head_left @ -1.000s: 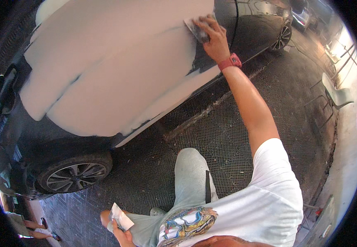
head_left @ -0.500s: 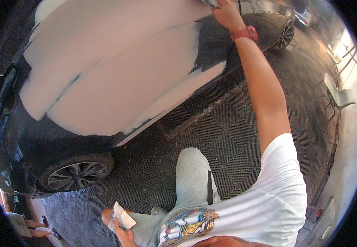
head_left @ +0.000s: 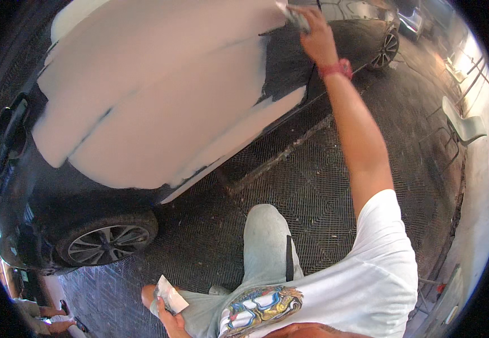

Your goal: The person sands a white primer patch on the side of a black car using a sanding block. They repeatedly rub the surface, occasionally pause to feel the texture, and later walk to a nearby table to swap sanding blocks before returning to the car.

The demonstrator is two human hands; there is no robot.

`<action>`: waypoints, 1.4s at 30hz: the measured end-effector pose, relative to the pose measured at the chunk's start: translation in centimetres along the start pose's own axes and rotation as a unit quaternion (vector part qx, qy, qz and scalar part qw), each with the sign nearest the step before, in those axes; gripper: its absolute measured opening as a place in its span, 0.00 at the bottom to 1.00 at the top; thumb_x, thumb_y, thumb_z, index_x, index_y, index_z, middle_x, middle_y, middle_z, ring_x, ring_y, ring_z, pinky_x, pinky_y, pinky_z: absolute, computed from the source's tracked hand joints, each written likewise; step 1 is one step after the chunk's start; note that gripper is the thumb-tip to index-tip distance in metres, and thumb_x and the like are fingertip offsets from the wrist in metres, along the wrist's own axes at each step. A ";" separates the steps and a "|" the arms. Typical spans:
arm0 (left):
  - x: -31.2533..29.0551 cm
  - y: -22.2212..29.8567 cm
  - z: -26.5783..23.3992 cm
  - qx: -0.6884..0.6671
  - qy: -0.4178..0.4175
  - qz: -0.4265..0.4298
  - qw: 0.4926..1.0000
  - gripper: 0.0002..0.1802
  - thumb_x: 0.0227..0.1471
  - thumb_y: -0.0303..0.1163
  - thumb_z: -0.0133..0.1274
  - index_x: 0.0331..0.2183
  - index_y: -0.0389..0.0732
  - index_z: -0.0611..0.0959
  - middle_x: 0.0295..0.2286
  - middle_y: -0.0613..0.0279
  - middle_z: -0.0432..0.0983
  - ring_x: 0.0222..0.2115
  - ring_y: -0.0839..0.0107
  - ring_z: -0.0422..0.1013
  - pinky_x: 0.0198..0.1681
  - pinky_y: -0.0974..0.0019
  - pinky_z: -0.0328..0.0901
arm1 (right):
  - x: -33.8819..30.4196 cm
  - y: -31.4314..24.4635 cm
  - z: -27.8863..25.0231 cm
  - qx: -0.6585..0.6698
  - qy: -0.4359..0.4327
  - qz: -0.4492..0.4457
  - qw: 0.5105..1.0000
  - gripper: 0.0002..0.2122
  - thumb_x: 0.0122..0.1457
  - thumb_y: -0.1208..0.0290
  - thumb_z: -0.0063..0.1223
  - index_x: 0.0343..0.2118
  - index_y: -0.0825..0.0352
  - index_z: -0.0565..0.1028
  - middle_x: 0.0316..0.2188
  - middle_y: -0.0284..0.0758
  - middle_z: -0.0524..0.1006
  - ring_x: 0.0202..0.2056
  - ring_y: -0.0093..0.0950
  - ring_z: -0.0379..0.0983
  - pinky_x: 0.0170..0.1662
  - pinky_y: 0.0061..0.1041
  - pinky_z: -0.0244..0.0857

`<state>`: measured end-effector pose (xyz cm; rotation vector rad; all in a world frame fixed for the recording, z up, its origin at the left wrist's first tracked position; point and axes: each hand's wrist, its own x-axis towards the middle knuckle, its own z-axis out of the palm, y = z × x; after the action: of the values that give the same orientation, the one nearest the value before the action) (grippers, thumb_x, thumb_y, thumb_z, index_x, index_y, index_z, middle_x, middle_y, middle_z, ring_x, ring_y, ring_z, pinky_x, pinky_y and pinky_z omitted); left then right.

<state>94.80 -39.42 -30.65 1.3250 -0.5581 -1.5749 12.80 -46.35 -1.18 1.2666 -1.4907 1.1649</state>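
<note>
Dark car (head_left: pixel 27 197) bodywork fills the left side, its flank covered with a broad layer of pale pinkish filler (head_left: pixel 160 107). My right arm reaches far forward. In my right hand (head_left: pixel 319 42) is a flat spreader (head_left: pixel 295 17), blurred by motion, at the far upper edge of the filler. Whether its blade touches the panel I cannot tell. Low down by my bent leg, my left hand (head_left: pixel 168 320) grips a thin flat plate (head_left: pixel 172 298) with a pale smear on it. Both hands are closed around what they hold.
A car wheel (head_left: pixel 109 244) stands near at the left, another wheel (head_left: pixel 387 49) far off. Ribbed dark floor matting (head_left: pixel 317 191) lies under me. At the right, a pale chair (head_left: pixel 464 124) stands by the wall. Another person's legs (head_left: pixel 55 318) show at lower left.
My right hand has come slightly down and nearer, bringing the spreader more fully into view and tilting it. My left hand with the plate has barely moved.
</note>
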 end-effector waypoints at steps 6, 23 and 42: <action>-1.0 -0.1 -2.8 -0.018 0.032 -0.004 0.999 0.28 0.62 0.44 0.55 0.55 0.35 0.75 0.49 0.54 0.78 0.48 0.61 0.76 0.54 0.58 0.72 | 7.7 -0.2 -0.6 0.067 -0.115 0.036 0.991 0.19 0.53 0.85 0.45 0.46 0.65 0.81 0.42 0.47 0.80 0.49 0.46 0.76 0.53 0.36 0.67; 1.3 2.3 12.3 0.014 -0.049 0.067 0.996 0.27 0.65 0.37 0.50 0.61 0.36 0.68 0.54 0.54 0.73 0.54 0.60 0.71 0.60 0.55 0.66 | -14.5 -14.5 -2.2 0.356 -0.127 0.382 0.844 0.24 0.59 0.77 0.54 0.60 0.67 0.69 0.57 0.38 0.74 0.59 0.31 0.68 0.62 0.31 0.62; 5.3 -1.1 19.7 -0.035 -0.182 0.056 0.981 0.24 0.69 0.41 0.45 0.59 0.39 0.69 0.51 0.52 0.75 0.49 0.61 0.75 0.55 0.56 0.68 | -23.0 -42.3 -9.4 0.383 -0.505 -0.054 0.772 0.33 0.48 0.77 0.60 0.60 0.42 0.74 0.66 0.38 0.64 0.72 0.45 0.48 0.69 0.63 0.41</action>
<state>76.47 -48.12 -28.17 0.9396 -0.7800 -1.7363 58.11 -34.79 -15.97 2.8336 -1.6149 1.0703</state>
